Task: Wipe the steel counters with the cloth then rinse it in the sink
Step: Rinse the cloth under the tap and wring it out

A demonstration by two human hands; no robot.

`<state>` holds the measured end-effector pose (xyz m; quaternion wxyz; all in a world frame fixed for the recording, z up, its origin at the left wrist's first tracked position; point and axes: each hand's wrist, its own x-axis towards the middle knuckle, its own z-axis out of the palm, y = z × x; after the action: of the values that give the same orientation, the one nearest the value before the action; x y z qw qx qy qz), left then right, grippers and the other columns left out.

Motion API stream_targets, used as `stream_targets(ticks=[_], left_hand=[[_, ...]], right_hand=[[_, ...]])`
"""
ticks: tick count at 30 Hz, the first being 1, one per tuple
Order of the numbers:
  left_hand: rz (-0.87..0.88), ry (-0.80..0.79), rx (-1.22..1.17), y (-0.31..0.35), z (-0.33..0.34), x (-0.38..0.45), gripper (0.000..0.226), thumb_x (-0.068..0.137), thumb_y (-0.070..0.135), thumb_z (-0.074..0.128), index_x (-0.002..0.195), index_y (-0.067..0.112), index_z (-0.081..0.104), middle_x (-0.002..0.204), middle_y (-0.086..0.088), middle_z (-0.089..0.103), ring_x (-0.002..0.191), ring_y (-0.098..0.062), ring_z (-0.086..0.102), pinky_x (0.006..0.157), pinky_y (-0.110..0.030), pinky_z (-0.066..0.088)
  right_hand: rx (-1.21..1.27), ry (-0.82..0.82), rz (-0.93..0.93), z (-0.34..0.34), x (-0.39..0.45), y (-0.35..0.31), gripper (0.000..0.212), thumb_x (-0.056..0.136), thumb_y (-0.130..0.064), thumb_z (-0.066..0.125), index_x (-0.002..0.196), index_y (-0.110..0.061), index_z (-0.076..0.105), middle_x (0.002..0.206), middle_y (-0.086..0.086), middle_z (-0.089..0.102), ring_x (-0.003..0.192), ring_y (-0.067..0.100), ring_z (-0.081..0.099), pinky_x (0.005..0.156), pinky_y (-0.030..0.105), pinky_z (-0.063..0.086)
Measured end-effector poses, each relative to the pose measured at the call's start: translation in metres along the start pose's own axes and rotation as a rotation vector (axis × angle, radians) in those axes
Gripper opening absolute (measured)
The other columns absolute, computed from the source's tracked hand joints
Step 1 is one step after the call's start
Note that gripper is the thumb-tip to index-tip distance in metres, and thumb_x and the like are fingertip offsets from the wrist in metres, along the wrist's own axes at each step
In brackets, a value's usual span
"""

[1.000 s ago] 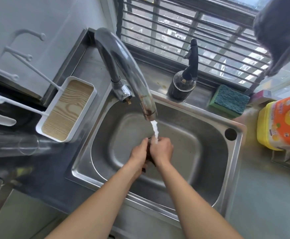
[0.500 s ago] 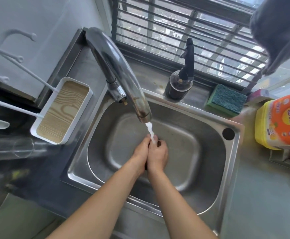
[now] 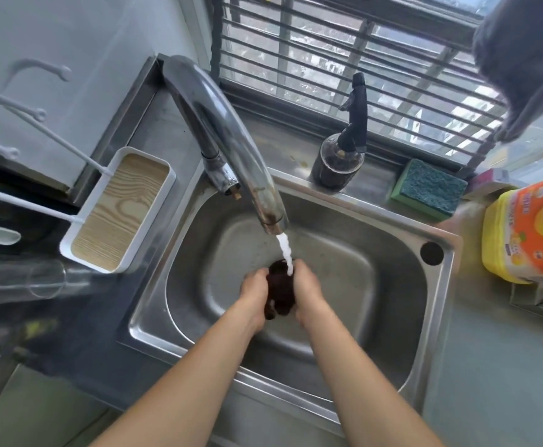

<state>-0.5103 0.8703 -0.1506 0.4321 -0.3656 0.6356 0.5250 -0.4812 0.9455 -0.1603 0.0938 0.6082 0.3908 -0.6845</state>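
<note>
A dark, bunched-up cloth [image 3: 280,287] sits between my two hands over the steel sink [image 3: 376,279]. My left hand [image 3: 254,293] grips its left side and my right hand [image 3: 306,290] grips its right side. Water runs from the chrome faucet [image 3: 231,156] in a white stream onto the top of the cloth. Most of the cloth is hidden by my fingers. The steel counter [image 3: 496,366] lies to the right of the sink.
Behind the sink stand a dark soap dispenser [image 3: 339,162], a green sponge [image 3: 428,188] and a yellow-orange detergent container [image 3: 531,233]. A white tray with a wood-pattern base [image 3: 118,211] and a clear glass [image 3: 41,279] sit at the left. A grey towel [image 3: 525,59] hangs top right.
My hands have parted a little, and more of the dark cloth now shows between them under the stream. The view has shifted slightly.
</note>
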Motion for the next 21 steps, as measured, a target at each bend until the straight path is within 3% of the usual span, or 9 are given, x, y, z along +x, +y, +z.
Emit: stream_targets(ticks=[1, 3, 6, 9, 11, 14, 16, 18, 21], left_hand=[[0.016, 0.015, -0.025, 0.0, 0.004, 0.0, 0.032, 0.101, 0.031, 0.046, 0.099, 0.007, 0.067, 0.087, -0.011, 0.066, 0.07, -0.025, 0.06, 0.054, -0.028, 0.046], [0.039, 0.015, -0.013, 0.001, 0.012, -0.005, 0.035, 0.102, 0.033, 0.045, 0.095, 0.01, 0.07, 0.092, -0.007, 0.07, 0.089, -0.025, 0.065, 0.078, -0.033, 0.053], [0.02, -0.025, -0.013, -0.003, 0.015, -0.006, 0.049, 0.09, 0.056, 0.059, 0.097, 0.01, 0.074, 0.1, -0.006, 0.076, 0.094, -0.023, 0.071, 0.094, -0.04, 0.057], [0.005, -0.03, -0.038, -0.001, 0.013, -0.001, 0.049, 0.088, 0.06, 0.063, 0.086, 0.012, 0.073, 0.088, -0.006, 0.076, 0.075, -0.024, 0.07, 0.066, -0.033, 0.058], [0.003, -0.053, 0.081, 0.001, 0.009, -0.002, 0.047, 0.091, 0.059, 0.057, 0.078, 0.015, 0.068, 0.07, -0.004, 0.069, 0.058, -0.022, 0.061, 0.049, -0.023, 0.044], [-0.035, -0.14, 0.152, -0.001, -0.003, -0.004, 0.041, 0.093, 0.051, 0.056, 0.07, 0.018, 0.059, 0.053, -0.003, 0.053, 0.038, -0.015, 0.04, 0.041, -0.015, 0.025], [-0.061, -0.193, 0.067, -0.001, -0.011, -0.004, 0.034, 0.096, 0.043, 0.057, 0.077, 0.015, 0.06, 0.056, -0.004, 0.051, 0.038, -0.014, 0.037, 0.037, -0.013, 0.022], [-0.047, -0.101, -0.031, 0.001, -0.014, -0.001, 0.027, 0.099, 0.031, 0.052, 0.081, 0.012, 0.06, 0.061, -0.007, 0.054, 0.044, -0.018, 0.043, 0.038, -0.016, 0.028], [-0.054, 0.032, -0.089, 0.001, -0.007, 0.003, 0.035, 0.097, 0.037, 0.048, 0.083, 0.01, 0.065, 0.075, -0.012, 0.067, 0.066, -0.026, 0.062, 0.054, -0.027, 0.044]], right_hand=[[-0.094, -0.009, -0.093, 0.008, -0.008, 0.009, 0.026, 0.091, -0.034, 0.054, 0.081, -0.013, 0.065, 0.075, 0.007, 0.068, 0.07, 0.026, 0.065, 0.061, 0.031, 0.051], [-0.254, 0.094, -0.274, 0.018, -0.014, 0.026, 0.04, 0.079, -0.049, 0.061, 0.096, -0.013, 0.067, 0.092, 0.006, 0.074, 0.091, 0.028, 0.07, 0.083, 0.037, 0.055], [-0.315, 0.315, -0.37, 0.015, -0.01, 0.023, 0.03, 0.088, -0.042, 0.071, 0.094, -0.013, 0.07, 0.098, 0.01, 0.077, 0.095, 0.03, 0.07, 0.082, 0.035, 0.051], [-0.42, 0.299, -0.378, 0.014, -0.007, 0.004, 0.029, 0.091, -0.04, 0.069, 0.083, -0.012, 0.072, 0.096, 0.016, 0.076, 0.095, 0.036, 0.068, 0.074, 0.035, 0.045], [-0.441, 0.247, -0.287, 0.011, 0.004, -0.001, 0.034, 0.092, -0.039, 0.067, 0.073, -0.011, 0.071, 0.094, 0.019, 0.076, 0.094, 0.037, 0.069, 0.071, 0.033, 0.041], [-0.264, -0.032, -0.026, -0.005, 0.017, -0.012, 0.021, 0.084, -0.025, 0.067, 0.07, -0.009, 0.07, 0.084, 0.019, 0.071, 0.091, 0.04, 0.072, 0.071, 0.038, 0.049], [-0.205, -0.143, 0.072, -0.022, 0.013, -0.02, 0.021, 0.088, -0.024, 0.06, 0.073, -0.011, 0.067, 0.073, 0.013, 0.068, 0.07, 0.033, 0.069, 0.064, 0.034, 0.052], [-0.11, -0.121, 0.095, -0.031, 0.011, -0.024, 0.026, 0.095, -0.021, 0.054, 0.078, -0.01, 0.07, 0.065, 0.009, 0.068, 0.054, 0.024, 0.066, 0.047, 0.025, 0.052], [-0.156, -0.082, -0.07, -0.014, -0.004, -0.008, 0.021, 0.097, -0.02, 0.057, 0.103, -0.005, 0.071, 0.088, 0.011, 0.072, 0.072, 0.02, 0.067, 0.051, 0.02, 0.049]])
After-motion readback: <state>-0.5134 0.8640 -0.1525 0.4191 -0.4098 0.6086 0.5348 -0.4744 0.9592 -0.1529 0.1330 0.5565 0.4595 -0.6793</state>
